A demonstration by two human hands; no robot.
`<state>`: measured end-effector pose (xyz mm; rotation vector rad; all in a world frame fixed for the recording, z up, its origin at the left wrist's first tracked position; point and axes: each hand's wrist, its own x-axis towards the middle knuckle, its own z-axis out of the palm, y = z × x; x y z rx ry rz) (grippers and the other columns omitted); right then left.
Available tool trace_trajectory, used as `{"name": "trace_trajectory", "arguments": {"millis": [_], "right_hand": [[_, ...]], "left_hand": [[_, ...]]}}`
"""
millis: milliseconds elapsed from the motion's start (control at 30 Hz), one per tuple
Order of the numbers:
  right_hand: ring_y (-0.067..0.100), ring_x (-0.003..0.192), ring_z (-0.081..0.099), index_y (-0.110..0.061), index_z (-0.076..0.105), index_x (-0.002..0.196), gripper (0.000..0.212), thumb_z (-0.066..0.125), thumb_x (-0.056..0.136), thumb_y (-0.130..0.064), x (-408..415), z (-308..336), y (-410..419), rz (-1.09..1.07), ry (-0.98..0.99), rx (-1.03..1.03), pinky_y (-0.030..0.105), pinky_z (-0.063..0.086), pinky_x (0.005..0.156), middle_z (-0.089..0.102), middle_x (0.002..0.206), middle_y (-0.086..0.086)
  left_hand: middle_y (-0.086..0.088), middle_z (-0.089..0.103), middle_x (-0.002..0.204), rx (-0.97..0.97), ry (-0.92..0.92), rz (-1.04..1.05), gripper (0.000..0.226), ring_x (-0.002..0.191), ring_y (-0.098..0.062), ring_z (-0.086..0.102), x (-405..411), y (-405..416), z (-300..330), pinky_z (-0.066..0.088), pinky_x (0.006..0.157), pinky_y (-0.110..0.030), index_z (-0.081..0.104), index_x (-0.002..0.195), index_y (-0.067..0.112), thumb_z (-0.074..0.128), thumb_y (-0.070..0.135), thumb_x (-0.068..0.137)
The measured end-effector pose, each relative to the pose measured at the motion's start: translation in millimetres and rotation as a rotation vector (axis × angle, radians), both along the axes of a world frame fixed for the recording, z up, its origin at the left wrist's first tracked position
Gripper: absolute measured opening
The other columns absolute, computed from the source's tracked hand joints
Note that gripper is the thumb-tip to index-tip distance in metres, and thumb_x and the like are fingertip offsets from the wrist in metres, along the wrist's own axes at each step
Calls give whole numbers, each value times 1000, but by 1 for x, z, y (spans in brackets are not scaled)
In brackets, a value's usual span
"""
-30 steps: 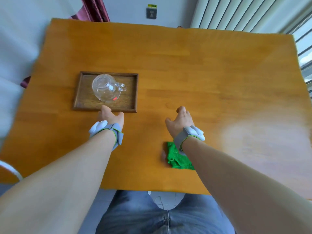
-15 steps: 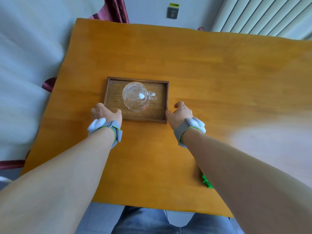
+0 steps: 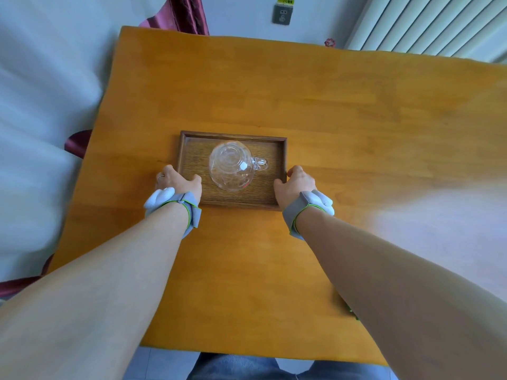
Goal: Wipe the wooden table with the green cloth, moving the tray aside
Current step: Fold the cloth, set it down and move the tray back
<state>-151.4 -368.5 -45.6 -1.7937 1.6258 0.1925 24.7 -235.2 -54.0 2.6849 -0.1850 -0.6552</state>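
Observation:
A dark wooden tray (image 3: 197, 149) lies on the orange wooden table (image 3: 329, 105), left of centre. A clear glass teapot (image 3: 231, 165) stands in the tray, handle to the right. My left hand (image 3: 175, 181) grips the tray's left edge, thumb over the rim. On the opposite short side, my right hand (image 3: 296, 183) holds the right edge. The green cloth (image 3: 354, 315) is almost wholly hidden under my right forearm; only a sliver shows near the table's front edge.
White fabric (image 3: 41, 133) lies along the table's left side, with dark red cloth (image 3: 186, 15) behind it. A wall socket (image 3: 282, 13) and vertical blinds (image 3: 425, 23) are beyond the far edge. Bright glare covers the table's right part.
Both hands have moved forward to the tray's two short sides and closed on them. The right hand left the cloth area. My view has shifted left, so the cloth is now nearly hidden.

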Motion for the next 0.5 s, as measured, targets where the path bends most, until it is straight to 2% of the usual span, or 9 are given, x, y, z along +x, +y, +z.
{"name": "trace_trajectory", "arguments": {"millis": [167, 300, 500], "right_hand": [[29, 88, 55, -13, 54, 128, 29, 56, 101, -24, 1, -4, -5, 14, 20, 14, 34, 44, 75, 62, 121, 10], [30, 87, 59, -16, 56, 124, 25, 57, 99, -19, -1, -6, -10, 13, 47, 55, 35, 49, 78, 56, 106, 4], [31, 87, 57, -16, 56, 123, 26, 53, 98, -10, -5, -8, -16, 34, 71, 70, 35, 47, 78, 54, 104, 6]], "left_hand": [[-14, 43, 152, 17, 0, -14, 61, 135, -36, 49, -1, -7, -1, 42, 107, -48, 40, 150, 5, 61, 32, 99], [-14, 45, 148, 57, -2, -2, 57, 132, -37, 50, -1, -12, 0, 43, 107, -49, 44, 145, 3, 60, 32, 98], [-13, 45, 149, 94, 4, -14, 59, 132, -36, 50, -9, -16, 5, 42, 106, -47, 44, 147, 5, 61, 34, 98]]}}
